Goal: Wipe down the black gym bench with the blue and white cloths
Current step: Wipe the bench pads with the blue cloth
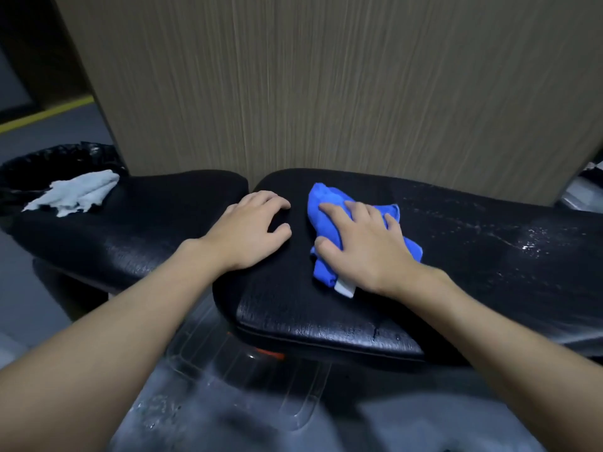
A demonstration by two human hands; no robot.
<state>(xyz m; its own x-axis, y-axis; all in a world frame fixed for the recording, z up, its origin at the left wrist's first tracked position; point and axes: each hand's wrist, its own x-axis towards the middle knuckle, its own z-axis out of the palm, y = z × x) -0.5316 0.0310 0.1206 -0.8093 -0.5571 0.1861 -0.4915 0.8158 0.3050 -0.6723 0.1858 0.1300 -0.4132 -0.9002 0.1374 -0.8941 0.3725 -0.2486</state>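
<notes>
No text, number, brand or sign can be read in this view. The only label-like item is a small white tag (345, 287) at the near edge of the blue cloth (328, 199). Its face is too small and blurred to show any print.

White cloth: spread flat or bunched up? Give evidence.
Bunched: the white cloth lies in crumpled folds at the black bench's left end.

Gym: black padded bench (456, 243), wood-grain wall (326, 93)
</notes>
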